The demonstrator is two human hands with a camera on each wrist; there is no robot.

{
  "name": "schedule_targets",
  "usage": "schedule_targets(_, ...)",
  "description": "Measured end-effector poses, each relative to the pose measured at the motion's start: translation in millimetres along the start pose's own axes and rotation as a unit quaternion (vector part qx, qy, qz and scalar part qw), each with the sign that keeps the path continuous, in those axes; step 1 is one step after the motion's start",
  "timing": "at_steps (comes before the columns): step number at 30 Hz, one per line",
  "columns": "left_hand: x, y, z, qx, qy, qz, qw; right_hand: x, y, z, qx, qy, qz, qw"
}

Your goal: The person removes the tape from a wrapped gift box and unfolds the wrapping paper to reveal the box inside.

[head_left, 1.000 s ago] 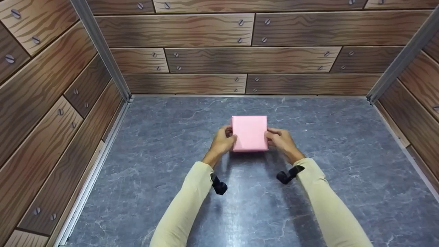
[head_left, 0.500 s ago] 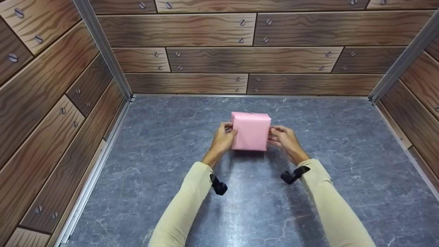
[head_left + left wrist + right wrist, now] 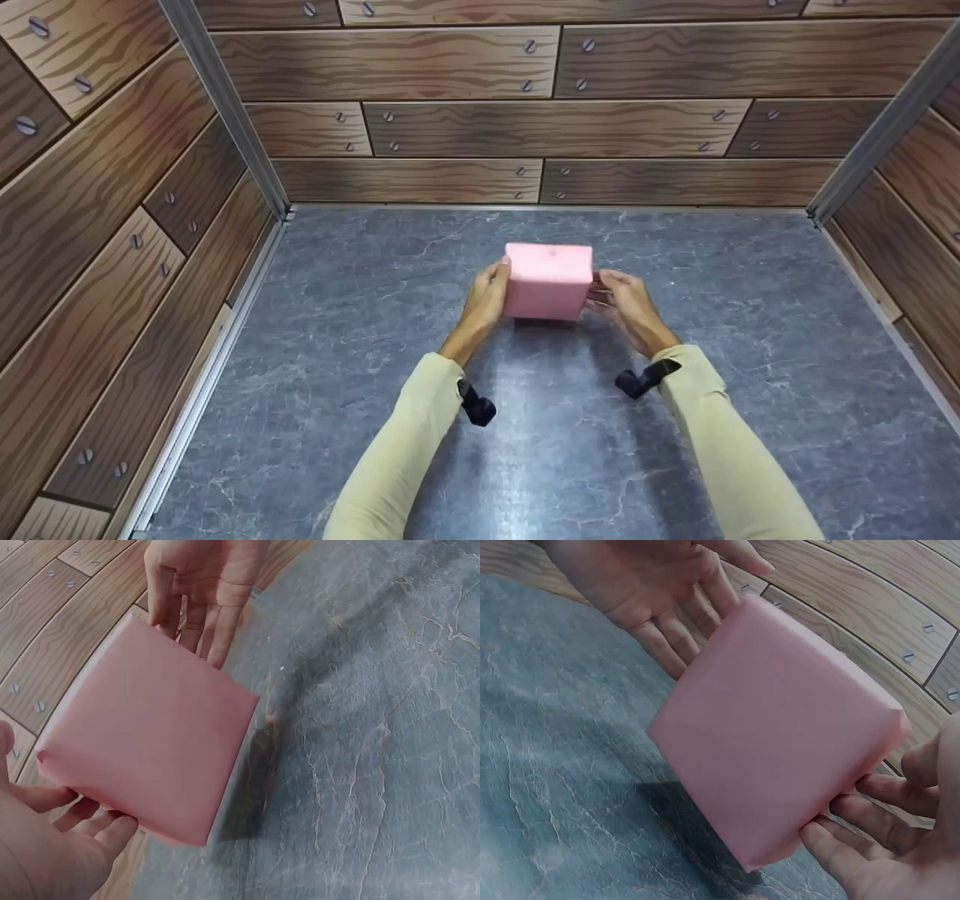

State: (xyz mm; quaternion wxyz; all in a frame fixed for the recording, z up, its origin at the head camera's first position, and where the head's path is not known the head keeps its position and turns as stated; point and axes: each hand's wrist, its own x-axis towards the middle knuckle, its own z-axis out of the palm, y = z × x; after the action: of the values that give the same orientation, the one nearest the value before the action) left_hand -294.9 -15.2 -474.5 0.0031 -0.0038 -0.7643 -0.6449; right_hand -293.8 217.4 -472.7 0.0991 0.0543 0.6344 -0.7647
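Note:
Between my two hands is a pink box (image 3: 549,289) with smooth, wrapped-looking sides, its top and near face showing in the head view. Its lower edge casts a dark shadow; whether it touches the floor I cannot tell. My left hand (image 3: 484,300) supports the left side with nearly straight fingers (image 3: 112,829), its thumb along the upper left edge. On the other side my right hand (image 3: 628,307) touches the box with extended fingertips (image 3: 862,821), the thumb held off. The box's far side is hidden.
A grey-blue marbled floor (image 3: 360,315) spreads around the box. Wood-plank-patterned walls stand at the back (image 3: 450,67), left (image 3: 90,300) and right (image 3: 915,217), with metal corner posts. Each wrist carries a small black camera (image 3: 478,405).
The box has rotated, so its upper face now shows above the near one. My left thumb has slid up from the front face; my right thumb has come off the front and that hand shifted right.

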Motion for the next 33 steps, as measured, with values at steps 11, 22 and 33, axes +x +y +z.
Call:
schedule_targets(11,-2.3,-6.3,-1.3,-0.053,0.023,0.01,0.9983,0.1,1.0,-3.5,0.008,0.014,0.001,0.9999)
schedule_targets(22,-3.9,-9.2,-2.2,-0.076,0.026,-0.015,0.9967,-0.7,9.9,-9.7,0.011,0.003,0.0,0.9999)
schedule_targets(33,-8.6,-17.4,-5.1,-0.083,0.027,-0.033,0.9956,-4.9,19.4,-17.3,0.001,-0.032,-0.003,0.9995)
